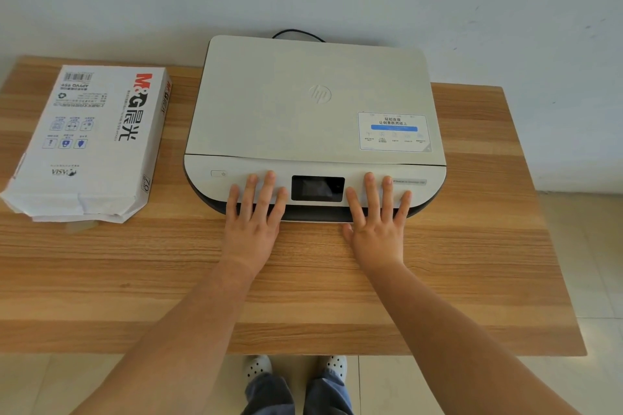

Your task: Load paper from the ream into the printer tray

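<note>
While your left hand (253, 222) and right hand (377, 225) lie spread on the printer (313, 104) front, draw its tray squarely, ream (91, 141) untouched left of it.

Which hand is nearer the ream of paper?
Left. The left hand rests on the printer front, right of the ream; the right hand lies farther right, past the screen.

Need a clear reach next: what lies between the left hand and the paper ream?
In the head view, only bare wooden table lies between the left hand, spread flat at the printer front, and the paper ream.
</note>
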`<state>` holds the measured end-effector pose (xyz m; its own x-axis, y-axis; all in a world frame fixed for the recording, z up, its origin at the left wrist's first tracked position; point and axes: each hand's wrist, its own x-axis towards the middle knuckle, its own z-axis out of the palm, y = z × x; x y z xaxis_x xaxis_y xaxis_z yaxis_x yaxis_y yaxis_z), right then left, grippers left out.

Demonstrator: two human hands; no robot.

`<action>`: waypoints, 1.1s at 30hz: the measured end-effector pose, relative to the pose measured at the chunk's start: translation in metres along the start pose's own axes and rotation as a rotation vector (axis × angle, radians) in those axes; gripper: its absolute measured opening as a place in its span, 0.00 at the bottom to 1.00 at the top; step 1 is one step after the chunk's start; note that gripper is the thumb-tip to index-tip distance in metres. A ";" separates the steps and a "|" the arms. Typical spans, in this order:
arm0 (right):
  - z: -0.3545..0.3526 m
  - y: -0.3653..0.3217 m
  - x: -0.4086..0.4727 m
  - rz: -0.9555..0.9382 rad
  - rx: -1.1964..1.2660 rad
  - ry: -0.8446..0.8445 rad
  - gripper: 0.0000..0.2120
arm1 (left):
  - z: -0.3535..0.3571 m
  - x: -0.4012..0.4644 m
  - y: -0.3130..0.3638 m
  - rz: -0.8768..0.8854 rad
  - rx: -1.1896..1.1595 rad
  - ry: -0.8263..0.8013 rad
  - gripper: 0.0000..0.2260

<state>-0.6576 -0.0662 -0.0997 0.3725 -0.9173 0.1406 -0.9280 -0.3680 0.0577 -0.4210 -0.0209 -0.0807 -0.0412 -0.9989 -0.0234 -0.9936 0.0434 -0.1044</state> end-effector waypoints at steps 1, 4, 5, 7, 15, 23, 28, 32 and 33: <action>0.000 0.000 0.000 0.000 0.001 -0.006 0.40 | 0.000 0.000 0.000 0.001 0.005 -0.005 0.44; -0.001 -0.001 0.000 -0.002 -0.010 -0.029 0.39 | -0.001 0.001 0.002 -0.004 0.011 -0.004 0.43; -0.001 -0.002 0.001 0.000 -0.015 -0.037 0.39 | -0.001 0.001 0.003 -0.008 0.016 -0.003 0.43; -0.002 -0.002 0.001 0.009 -0.018 -0.057 0.39 | -0.001 0.001 0.005 -0.016 0.027 -0.015 0.44; -0.021 -0.007 0.002 0.045 -0.048 -0.156 0.40 | -0.012 0.000 0.006 -0.016 0.068 -0.043 0.40; -0.059 -0.007 -0.002 0.047 0.012 -0.312 0.43 | -0.042 -0.008 -0.003 0.044 -0.019 -0.119 0.36; -0.097 -0.003 -0.001 0.017 0.118 -0.391 0.40 | -0.076 -0.016 -0.005 0.060 -0.070 -0.220 0.35; -0.133 0.002 -0.001 0.046 0.194 -0.357 0.37 | -0.114 -0.019 -0.004 -0.026 -0.142 -0.270 0.36; -0.144 0.003 0.000 0.047 0.211 -0.340 0.36 | -0.127 -0.019 -0.004 -0.044 -0.163 -0.274 0.35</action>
<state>-0.6602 -0.0451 0.0424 0.3408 -0.9189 -0.1988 -0.9371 -0.3151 -0.1499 -0.4301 -0.0043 0.0459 0.0105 -0.9564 -0.2918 -0.9985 -0.0258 0.0486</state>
